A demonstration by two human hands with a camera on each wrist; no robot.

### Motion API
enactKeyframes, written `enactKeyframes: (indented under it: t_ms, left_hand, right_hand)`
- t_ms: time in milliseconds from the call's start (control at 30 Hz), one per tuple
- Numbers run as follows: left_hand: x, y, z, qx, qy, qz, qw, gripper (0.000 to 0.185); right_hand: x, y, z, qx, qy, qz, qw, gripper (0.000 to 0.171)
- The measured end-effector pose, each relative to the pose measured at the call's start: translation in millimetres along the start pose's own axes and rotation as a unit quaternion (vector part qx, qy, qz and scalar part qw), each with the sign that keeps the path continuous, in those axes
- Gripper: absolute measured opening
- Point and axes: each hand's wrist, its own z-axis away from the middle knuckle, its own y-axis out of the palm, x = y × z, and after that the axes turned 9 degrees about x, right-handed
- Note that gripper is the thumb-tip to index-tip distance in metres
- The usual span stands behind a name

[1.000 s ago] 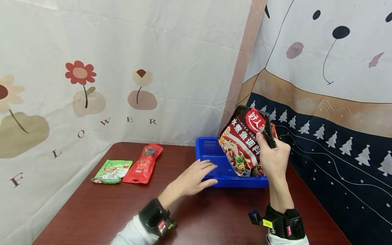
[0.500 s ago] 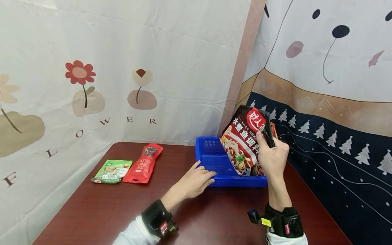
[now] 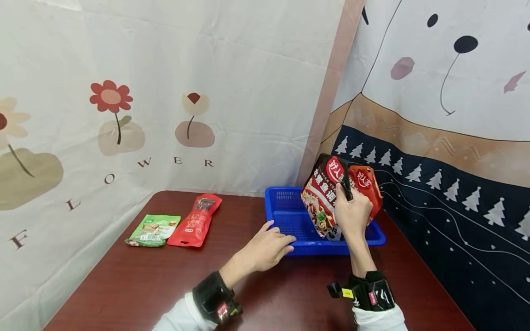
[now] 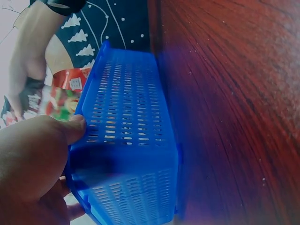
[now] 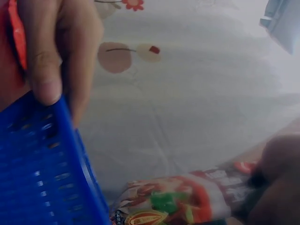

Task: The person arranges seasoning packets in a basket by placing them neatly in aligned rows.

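Observation:
My right hand (image 3: 354, 209) pinches the upper edge of a black and red seasoning packet (image 3: 320, 197), printed with a picture of food. The packet hangs tilted, its lower end inside a blue plastic basket (image 3: 285, 248). Behind that hand an orange-red packet (image 3: 366, 184) leans up in the basket's right part, partly hidden. My left hand (image 3: 267, 248) holds the basket's near left corner. In the left wrist view, the thumb of the left hand (image 4: 37, 159) presses the rim of the basket (image 4: 126, 103) from one side and fingers show on the other.
On the left of the dark red-brown table (image 3: 174, 285) lie a green food packet (image 3: 153, 230) and a red pouch (image 3: 196, 220), side by side. A flower-printed cloth (image 3: 248, 92) hangs behind the table, and a dark tree-printed cloth (image 3: 447, 207) hangs along the right.
My right hand has moved left and slightly down with the black packet, which now tilts more. More of the orange-red packet shows. The left hand has settled onto the basket's rim.

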Motion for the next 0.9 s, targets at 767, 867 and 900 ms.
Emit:
enactKeyframes:
  t_ms: [767, 867, 900]
  left_hand:
    - [-2.5, -3.5, -0.4, 0.006, -0.003, 0.004, 1.0000, 0.034]
    - [-1.7, -3.1, -0.7, 0.006, -0.002, 0.002, 1.0000, 0.034]
    - [-1.5, -3.1, -0.8, 0.007, -0.002, 0.001, 1.0000, 0.034]
  right_hand:
    - [-51.6, 48.1, 12.6, 0.083, 0.032, 0.096, 0.991, 0.046]
    - [-54.2, 50.2, 13.3, 0.086, 0.038, 0.100, 0.991, 0.046]
    - [-54.8, 50.5, 13.4, 0.089, 0.040, 0.101, 0.990, 0.047]
